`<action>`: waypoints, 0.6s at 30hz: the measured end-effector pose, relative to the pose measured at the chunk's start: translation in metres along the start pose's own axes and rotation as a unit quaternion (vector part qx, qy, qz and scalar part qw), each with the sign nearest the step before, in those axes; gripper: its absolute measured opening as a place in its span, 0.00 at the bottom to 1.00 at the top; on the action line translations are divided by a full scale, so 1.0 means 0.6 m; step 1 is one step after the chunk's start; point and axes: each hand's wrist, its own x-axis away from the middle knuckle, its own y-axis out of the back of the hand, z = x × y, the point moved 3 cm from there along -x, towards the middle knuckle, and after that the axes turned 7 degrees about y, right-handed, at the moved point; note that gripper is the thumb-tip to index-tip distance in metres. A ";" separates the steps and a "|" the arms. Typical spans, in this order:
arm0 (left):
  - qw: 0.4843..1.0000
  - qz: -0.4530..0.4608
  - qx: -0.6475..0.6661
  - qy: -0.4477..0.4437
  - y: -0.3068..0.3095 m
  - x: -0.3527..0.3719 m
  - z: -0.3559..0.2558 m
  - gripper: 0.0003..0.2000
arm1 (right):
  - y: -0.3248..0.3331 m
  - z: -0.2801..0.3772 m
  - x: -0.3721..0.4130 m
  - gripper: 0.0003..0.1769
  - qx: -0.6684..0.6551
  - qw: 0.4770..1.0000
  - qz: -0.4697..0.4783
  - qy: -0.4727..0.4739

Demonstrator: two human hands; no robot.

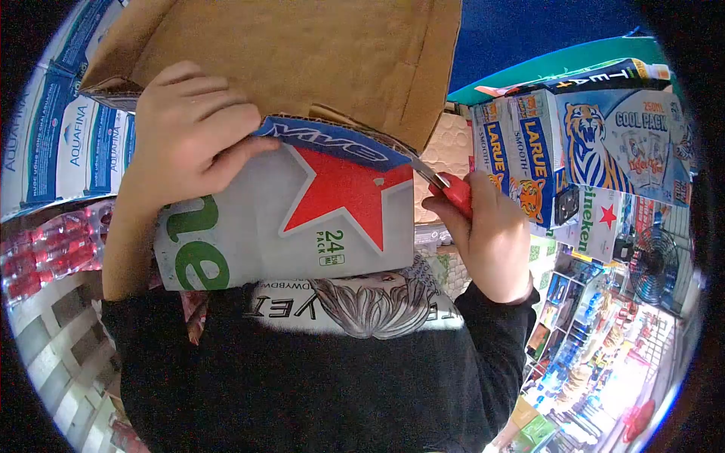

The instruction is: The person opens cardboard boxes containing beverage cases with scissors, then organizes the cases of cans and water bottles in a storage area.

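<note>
A brown cardboard box (294,53) lies with its inside facing up, its near flap a blue strip with pale lettering. My left hand (192,128) is closed on the left part of this near edge, thumb toward the blue strip. My right hand (495,238) is closed around red-handled scissors (455,195). Their metal blades meet the cardboard at the right end of the blue strip. Below the flap is a white 24-pack carton (257,226) with a red star and green letters, close against my black shirt. The blade tips are partly hidden by the cardboard.
Stacked Aquafina packs (83,140) stand at the left, above red-tinted bottles (57,249). On the right are Larue cartons (529,151), a tiger-print Cool Pack carton (623,143) and a Heineken carton (600,223). A dark fan (655,260) and crowded shelves stand beyond.
</note>
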 end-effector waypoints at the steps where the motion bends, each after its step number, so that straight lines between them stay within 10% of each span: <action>1: 1.000 0.008 -0.003 -0.002 0.000 0.000 0.000 0.12 | 0.001 -0.001 -0.004 0.20 0.000 1.000 -0.002 -0.001; 18: 0.999 0.000 -0.032 0.031 0.000 0.001 -0.001 0.11 | 0.015 0.006 -0.008 0.20 0.074 0.996 0.007 0.040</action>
